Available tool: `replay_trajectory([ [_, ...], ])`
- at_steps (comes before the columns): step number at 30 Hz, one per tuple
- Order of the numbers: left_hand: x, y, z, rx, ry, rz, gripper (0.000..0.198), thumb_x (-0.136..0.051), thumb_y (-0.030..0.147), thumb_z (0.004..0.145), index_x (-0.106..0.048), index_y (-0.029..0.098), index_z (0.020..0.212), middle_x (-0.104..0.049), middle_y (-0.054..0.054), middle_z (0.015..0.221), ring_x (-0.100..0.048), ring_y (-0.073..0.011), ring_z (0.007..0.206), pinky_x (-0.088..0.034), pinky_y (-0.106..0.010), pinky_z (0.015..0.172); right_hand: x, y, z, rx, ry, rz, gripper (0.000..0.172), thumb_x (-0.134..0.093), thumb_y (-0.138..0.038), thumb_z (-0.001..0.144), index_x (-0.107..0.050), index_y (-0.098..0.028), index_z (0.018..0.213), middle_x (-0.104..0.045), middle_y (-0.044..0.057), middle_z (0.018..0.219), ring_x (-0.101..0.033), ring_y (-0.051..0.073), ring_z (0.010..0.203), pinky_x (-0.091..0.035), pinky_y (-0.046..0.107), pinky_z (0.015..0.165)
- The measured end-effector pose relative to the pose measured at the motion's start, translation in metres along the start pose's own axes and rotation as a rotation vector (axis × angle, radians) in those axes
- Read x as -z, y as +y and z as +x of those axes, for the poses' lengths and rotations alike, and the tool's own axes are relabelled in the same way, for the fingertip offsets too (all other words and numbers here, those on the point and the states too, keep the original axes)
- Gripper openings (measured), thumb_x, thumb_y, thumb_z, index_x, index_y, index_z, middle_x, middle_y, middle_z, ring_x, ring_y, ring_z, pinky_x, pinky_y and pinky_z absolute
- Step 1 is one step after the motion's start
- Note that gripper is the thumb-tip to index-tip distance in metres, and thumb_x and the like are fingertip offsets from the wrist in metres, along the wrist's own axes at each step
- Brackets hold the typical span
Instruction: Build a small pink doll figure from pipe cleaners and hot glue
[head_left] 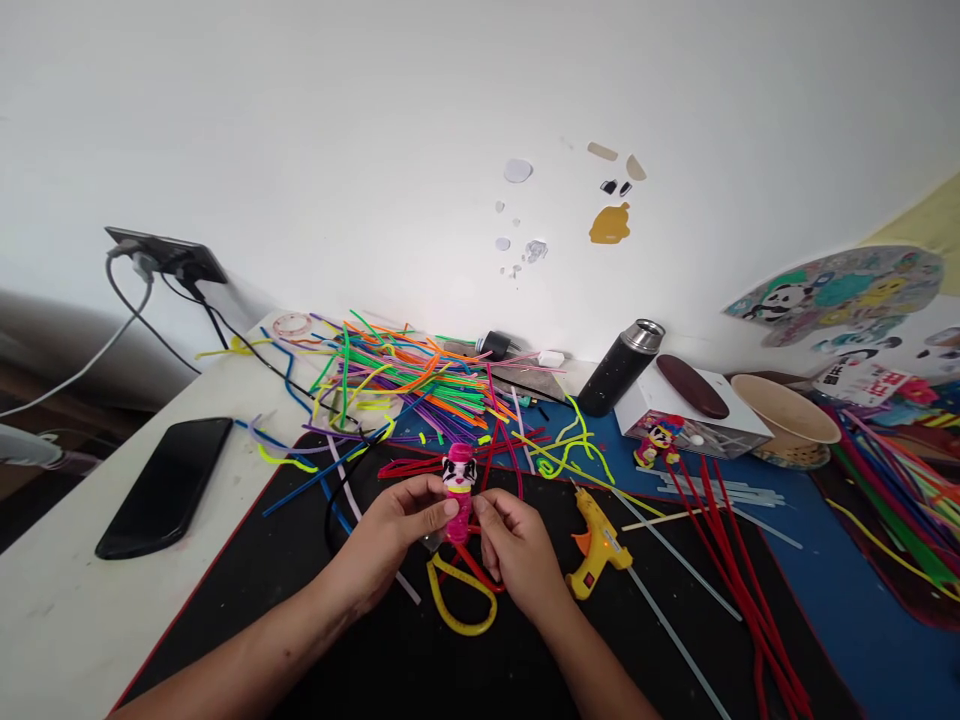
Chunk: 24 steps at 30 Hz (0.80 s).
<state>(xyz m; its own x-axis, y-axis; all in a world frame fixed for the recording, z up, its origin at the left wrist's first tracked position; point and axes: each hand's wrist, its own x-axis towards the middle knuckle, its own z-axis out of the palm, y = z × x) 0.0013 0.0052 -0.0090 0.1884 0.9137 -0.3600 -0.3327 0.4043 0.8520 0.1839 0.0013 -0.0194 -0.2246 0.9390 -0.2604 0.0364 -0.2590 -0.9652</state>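
Observation:
In the middle of the head view, a small pink figure (458,510) stands upright, made of fuzzy pipe cleaner. It has a pink hat, a white and black animal face and a yellow band at the neck. My left hand (401,525) pinches its body between thumb and fingers. Close against the figure's other side is my right hand (517,550), its thumb and fingers pressed together; what they pinch is hidden. Below the hands lies a yellow loop (465,628) with dark marks. Red pipe-cleaner pieces show behind and under the figure.
A yellow glue gun (600,550) lies right of my right hand, near red pipe cleaners (750,600) and glue sticks (679,640). Behind are a colourful pipe-cleaner pile (420,385), a black flask (619,370) and a second figure (660,442). A phone (165,487) lies left.

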Motion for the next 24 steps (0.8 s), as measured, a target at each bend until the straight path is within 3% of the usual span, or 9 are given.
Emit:
replay_trajectory([
  [6, 0.001, -0.001, 0.002, -0.045, 0.043, -0.001, 0.039, -0.097, 0.045, 0.069, -0.073, 0.018, 0.086, -0.071, -0.001, 0.084, -0.058, -0.0146, 0.074, -0.047, -0.026, 0.073, -0.002, 0.008, -0.001, 0.079, 0.106, -0.014, 0.048, -0.068, -0.067, 0.092, -0.069, -0.02, 0.103, -0.041, -0.011, 0.05, -0.032, 0.008, 0.037, -0.024, 0.022, 0.039],
  [12, -0.002, 0.001, 0.002, -0.071, 0.017, 0.057, 0.04, -0.097, 0.044, 0.068, -0.07, 0.019, 0.084, -0.074, -0.002, 0.087, -0.063, -0.018, 0.082, -0.051, -0.03, 0.08, -0.007, 0.0, -0.001, 0.167, 0.13, -0.165, 0.023, -0.068, -0.041, 0.094, -0.071, -0.019, 0.094, -0.055, -0.004, 0.063, -0.049, 0.013, 0.056, -0.042, 0.026, 0.057],
  [24, 0.009, 0.004, 0.001, -0.113, -0.031, 0.374, 0.041, -0.088, 0.051, 0.075, -0.065, 0.019, 0.086, -0.067, 0.001, 0.077, -0.062, -0.0185, 0.075, -0.05, -0.03, 0.071, -0.008, -0.005, -0.003, 0.29, 0.14, -0.366, 0.014, -0.061, -0.028, 0.09, -0.063, -0.021, 0.078, -0.042, -0.009, 0.056, -0.04, 0.011, 0.051, -0.032, 0.025, 0.053],
])
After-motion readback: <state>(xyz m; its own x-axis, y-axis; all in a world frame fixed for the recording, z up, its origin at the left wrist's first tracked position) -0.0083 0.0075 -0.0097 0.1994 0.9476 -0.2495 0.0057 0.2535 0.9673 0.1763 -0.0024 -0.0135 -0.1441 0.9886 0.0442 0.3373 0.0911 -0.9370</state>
